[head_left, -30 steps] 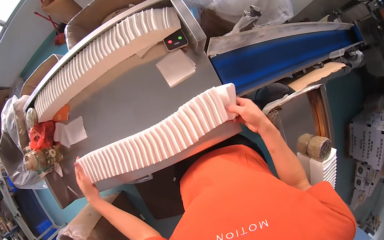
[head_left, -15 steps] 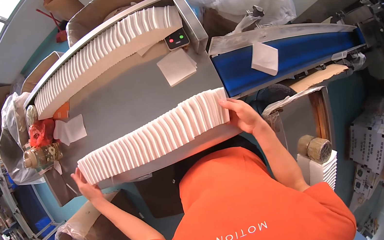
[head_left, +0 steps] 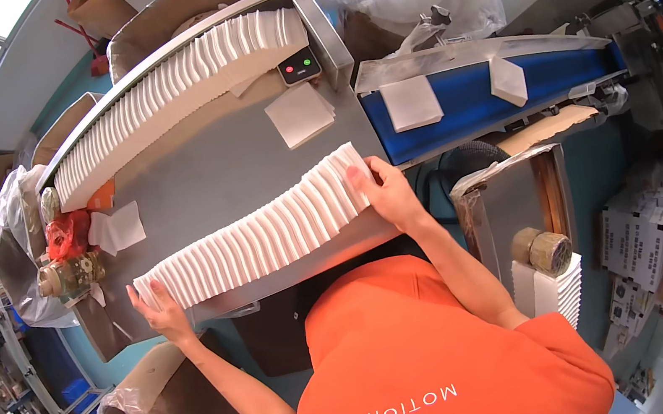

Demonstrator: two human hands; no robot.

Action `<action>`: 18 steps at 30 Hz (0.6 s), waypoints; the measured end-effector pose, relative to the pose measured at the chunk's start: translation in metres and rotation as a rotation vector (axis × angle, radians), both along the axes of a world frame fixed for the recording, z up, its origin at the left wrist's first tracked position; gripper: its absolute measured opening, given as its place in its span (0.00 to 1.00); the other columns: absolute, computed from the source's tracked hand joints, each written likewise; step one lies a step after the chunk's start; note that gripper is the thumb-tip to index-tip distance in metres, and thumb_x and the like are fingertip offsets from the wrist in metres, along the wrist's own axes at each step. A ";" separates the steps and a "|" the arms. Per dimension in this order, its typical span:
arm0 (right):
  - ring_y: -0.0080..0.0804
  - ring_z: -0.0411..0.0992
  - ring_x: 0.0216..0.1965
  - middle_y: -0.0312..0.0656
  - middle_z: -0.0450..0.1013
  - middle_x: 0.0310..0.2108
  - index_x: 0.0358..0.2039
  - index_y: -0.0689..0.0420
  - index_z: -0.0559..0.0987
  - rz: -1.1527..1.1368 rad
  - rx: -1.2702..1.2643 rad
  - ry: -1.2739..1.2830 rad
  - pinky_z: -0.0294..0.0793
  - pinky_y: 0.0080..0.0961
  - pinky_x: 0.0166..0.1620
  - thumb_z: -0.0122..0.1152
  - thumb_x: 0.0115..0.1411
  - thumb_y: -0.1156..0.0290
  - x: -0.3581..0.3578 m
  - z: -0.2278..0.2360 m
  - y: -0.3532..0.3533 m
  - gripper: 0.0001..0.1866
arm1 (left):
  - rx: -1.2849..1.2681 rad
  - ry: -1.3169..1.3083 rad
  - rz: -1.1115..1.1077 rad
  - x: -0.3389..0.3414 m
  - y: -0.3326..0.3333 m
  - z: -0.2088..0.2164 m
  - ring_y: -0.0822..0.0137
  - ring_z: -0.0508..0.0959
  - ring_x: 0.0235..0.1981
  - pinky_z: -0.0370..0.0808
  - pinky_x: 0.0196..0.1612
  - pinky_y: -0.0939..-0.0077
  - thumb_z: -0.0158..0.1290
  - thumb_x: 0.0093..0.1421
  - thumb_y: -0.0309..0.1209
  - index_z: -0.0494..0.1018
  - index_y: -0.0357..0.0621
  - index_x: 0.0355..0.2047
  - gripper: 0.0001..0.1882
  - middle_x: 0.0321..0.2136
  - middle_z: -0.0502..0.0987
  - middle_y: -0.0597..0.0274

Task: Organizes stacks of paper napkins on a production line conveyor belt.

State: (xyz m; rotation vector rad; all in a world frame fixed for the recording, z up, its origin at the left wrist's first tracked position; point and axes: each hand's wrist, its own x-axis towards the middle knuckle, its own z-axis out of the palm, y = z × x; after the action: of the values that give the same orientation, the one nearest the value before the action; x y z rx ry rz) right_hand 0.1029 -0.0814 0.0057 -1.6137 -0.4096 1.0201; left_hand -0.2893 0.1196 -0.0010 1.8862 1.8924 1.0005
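A long row of white folded paper napkins (head_left: 255,239) stands on edge along the near side of the grey metal table (head_left: 216,168), bowed slightly. At its left end, my left hand (head_left: 164,315) grips the last napkins, thumb over the top. My right hand (head_left: 391,198) clasps the right end, with the thumb on the near top edge and the fingers around the outer face. The row is squeezed between both hands. Beyond it, a second long row of napkins (head_left: 180,93) leans along the table's raised far rail. A small loose pile of napkins (head_left: 300,116) lies flat near the right edge.
A blue conveyor belt (head_left: 463,116) at the right carries two napkin stacks (head_left: 412,102). A control box (head_left: 300,67) with red and green buttons sits by the rail. Tape rolls (head_left: 543,252) rest on more napkins at the right; a red plastic bag (head_left: 69,235) lies left. An open carton (head_left: 164,400) stands below.
The row's right end has moved left and the row is shorter. My left hand has come over its end. On the belt, one stack moved right and another appeared behind it.
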 end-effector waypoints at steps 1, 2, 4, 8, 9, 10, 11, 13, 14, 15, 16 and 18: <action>0.19 0.70 0.39 0.35 0.75 0.39 0.48 0.62 0.76 -0.036 0.039 0.207 0.70 0.20 0.44 0.61 0.66 0.58 0.007 -0.015 0.000 0.20 | 0.003 0.001 0.000 0.004 0.000 0.006 0.55 0.74 0.52 0.66 0.59 0.64 0.53 0.67 0.48 0.64 0.38 0.62 0.32 0.52 0.75 0.50; 0.21 0.72 0.40 0.35 0.76 0.41 0.51 0.62 0.75 -0.077 0.037 0.404 0.71 0.21 0.44 0.61 0.66 0.60 0.012 -0.014 -0.002 0.20 | 0.086 0.078 -0.097 0.007 -0.001 0.011 0.50 0.72 0.55 0.66 0.60 0.61 0.53 0.66 0.49 0.64 0.39 0.63 0.33 0.54 0.73 0.46; 0.26 0.75 0.42 0.35 0.76 0.45 0.56 0.60 0.72 -0.046 -0.018 0.636 0.74 0.23 0.45 0.60 0.66 0.63 0.026 -0.016 -0.019 0.22 | 0.098 0.225 -0.219 0.010 -0.004 0.018 0.45 0.70 0.58 0.65 0.61 0.56 0.53 0.65 0.50 0.63 0.41 0.64 0.34 0.56 0.71 0.44; 0.21 0.73 0.36 0.34 0.76 0.40 0.53 0.58 0.75 0.016 -0.088 0.616 0.72 0.20 0.38 0.62 0.64 0.66 0.037 -0.011 -0.037 0.18 | 0.021 0.296 -0.230 0.023 -0.018 0.018 0.46 0.68 0.60 0.64 0.62 0.55 0.53 0.65 0.52 0.64 0.42 0.63 0.34 0.57 0.70 0.44; 0.22 0.73 0.36 0.34 0.76 0.40 0.52 0.58 0.76 0.021 -0.064 0.621 0.72 0.20 0.38 0.62 0.64 0.67 0.038 -0.011 -0.035 0.18 | 0.033 0.291 -0.229 0.026 -0.021 0.018 0.46 0.67 0.60 0.63 0.62 0.55 0.53 0.65 0.52 0.64 0.42 0.63 0.35 0.57 0.70 0.44; 0.22 0.73 0.36 0.34 0.76 0.39 0.52 0.59 0.76 0.021 -0.040 0.626 0.72 0.20 0.37 0.63 0.64 0.67 0.037 -0.010 -0.034 0.17 | 0.032 0.290 -0.230 0.028 -0.024 0.018 0.46 0.67 0.60 0.63 0.62 0.55 0.53 0.65 0.52 0.64 0.42 0.63 0.35 0.57 0.70 0.44; 0.22 0.73 0.36 0.35 0.76 0.39 0.51 0.60 0.76 0.013 -0.005 0.670 0.73 0.21 0.37 0.63 0.63 0.68 0.035 -0.012 -0.033 0.17 | 0.037 0.288 -0.209 0.030 -0.027 0.017 0.46 0.67 0.61 0.63 0.62 0.55 0.53 0.65 0.52 0.64 0.41 0.63 0.35 0.57 0.70 0.44; 0.23 0.74 0.36 0.36 0.76 0.40 0.51 0.61 0.76 0.007 -0.058 0.662 0.74 0.21 0.39 0.63 0.63 0.68 0.038 -0.013 -0.038 0.18 | 0.046 0.284 -0.185 0.030 -0.030 0.014 0.46 0.67 0.61 0.63 0.62 0.54 0.53 0.65 0.52 0.64 0.41 0.63 0.35 0.58 0.69 0.44; 0.24 0.75 0.37 0.38 0.76 0.41 0.52 0.61 0.75 0.002 -0.112 0.656 0.76 0.22 0.42 0.63 0.63 0.69 0.039 -0.015 -0.039 0.18 | 0.043 0.283 -0.173 0.030 -0.031 0.013 0.46 0.66 0.61 0.63 0.62 0.54 0.53 0.64 0.53 0.63 0.41 0.63 0.36 0.58 0.69 0.44; 0.24 0.75 0.37 0.38 0.76 0.40 0.50 0.62 0.75 -0.116 -0.065 0.549 0.76 0.23 0.43 0.63 0.62 0.69 0.038 -0.020 -0.041 0.17 | 0.040 0.282 -0.161 0.030 -0.031 0.013 0.46 0.66 0.61 0.63 0.63 0.53 0.53 0.64 0.54 0.63 0.41 0.63 0.37 0.58 0.69 0.44; 0.26 0.75 0.39 0.38 0.76 0.40 0.48 0.63 0.75 -0.232 -0.043 0.457 0.76 0.25 0.43 0.63 0.64 0.64 0.040 -0.020 -0.043 0.18 | 0.044 0.280 -0.158 0.032 -0.032 0.014 0.46 0.66 0.61 0.63 0.63 0.53 0.53 0.64 0.54 0.63 0.41 0.63 0.37 0.58 0.69 0.44; 0.26 0.76 0.40 0.39 0.76 0.41 0.48 0.63 0.75 -0.307 0.133 0.445 0.76 0.25 0.44 0.62 0.65 0.57 0.044 -0.020 -0.039 0.21 | 0.030 0.306 -0.147 0.039 -0.037 0.015 0.45 0.66 0.61 0.63 0.63 0.53 0.54 0.62 0.57 0.63 0.41 0.64 0.40 0.58 0.69 0.44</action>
State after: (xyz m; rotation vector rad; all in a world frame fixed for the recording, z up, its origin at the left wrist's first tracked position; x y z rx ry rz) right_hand 0.1471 -0.1209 -0.0143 -1.2375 0.0701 1.0524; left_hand -0.2504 0.0823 0.0144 2.2664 1.8669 0.7328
